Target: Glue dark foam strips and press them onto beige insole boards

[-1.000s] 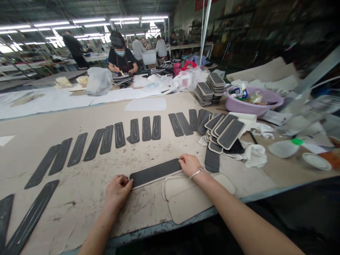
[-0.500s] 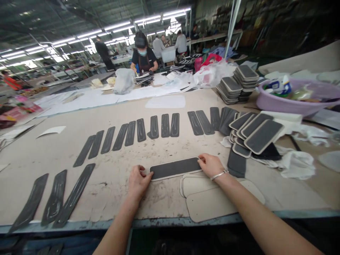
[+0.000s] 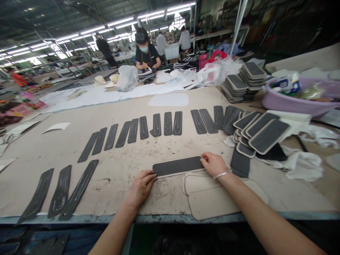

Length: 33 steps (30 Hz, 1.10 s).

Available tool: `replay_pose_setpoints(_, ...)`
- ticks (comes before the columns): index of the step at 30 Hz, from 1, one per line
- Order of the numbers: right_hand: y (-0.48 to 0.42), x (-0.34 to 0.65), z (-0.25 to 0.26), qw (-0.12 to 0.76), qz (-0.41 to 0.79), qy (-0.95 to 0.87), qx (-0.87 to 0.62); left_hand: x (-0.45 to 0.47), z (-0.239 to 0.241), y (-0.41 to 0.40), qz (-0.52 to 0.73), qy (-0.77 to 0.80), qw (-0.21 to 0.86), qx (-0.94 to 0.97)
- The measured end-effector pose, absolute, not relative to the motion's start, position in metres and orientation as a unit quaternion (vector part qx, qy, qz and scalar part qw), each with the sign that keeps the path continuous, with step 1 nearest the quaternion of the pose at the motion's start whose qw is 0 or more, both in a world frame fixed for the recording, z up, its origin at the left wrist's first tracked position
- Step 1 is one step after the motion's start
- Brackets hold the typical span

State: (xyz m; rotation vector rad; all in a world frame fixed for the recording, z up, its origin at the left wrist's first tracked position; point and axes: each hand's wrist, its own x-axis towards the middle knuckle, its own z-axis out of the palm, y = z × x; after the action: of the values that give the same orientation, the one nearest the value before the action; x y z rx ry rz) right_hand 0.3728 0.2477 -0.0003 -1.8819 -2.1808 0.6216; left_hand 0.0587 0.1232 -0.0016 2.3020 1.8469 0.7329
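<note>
A long dark grey panel with a beige border (image 3: 178, 166) lies on the table in front of me. At its left end, my left hand (image 3: 142, 186) has its fingers closed together on the corner. My right hand (image 3: 214, 164), with a bangle at the wrist, pinches the opposite end between thumb and fingers. Just below the panel are stacked beige rounded boards (image 3: 212, 203), partly covered by my right forearm. Beyond it runs a row of dark strips with glossy streaks (image 3: 143, 127). Several larger glossy strips (image 3: 79, 189) lie to the left.
Bordered grey panels (image 3: 269, 136) are heaped at the right beside a white cloth (image 3: 302, 161). Behind them stand stacked panels (image 3: 233, 88) and a purple basin (image 3: 292, 102). Across the table, a co-worker (image 3: 146, 55) handles a pile of pieces. A white sheet (image 3: 168, 99) lies mid-table.
My left fingers have shifted from a raised thumb-side grip to lying closed over the panel's left end. My right hand keeps its hold. The whole view has shifted slightly.
</note>
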Motion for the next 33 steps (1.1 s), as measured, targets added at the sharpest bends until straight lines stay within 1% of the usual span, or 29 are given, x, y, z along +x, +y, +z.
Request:
replay_pose_setpoints(6,0.245,0.371,0.005,0.103,0.217,-0.731,-0.639,0.057,-0.005,0.124,0.239,0.595,0.035,0.767)
replay_pose_setpoints(16,0.244,0.37,0.007,0.084,0.204,-0.74,-0.635,0.056,-0.011,0.127,0.241,0.585,0.016,0.774)
replay_pose_setpoints(27,0.238,0.366,0.01,0.071,0.179,-0.766,-0.614,0.061,-0.003,0.129,0.236,0.569,0.041,0.787)
replay_pose_setpoints(33,0.23,0.361,0.011,0.049,0.125,-0.775,-0.618,0.064,0.0,0.127,0.231,0.578,0.043,0.782)
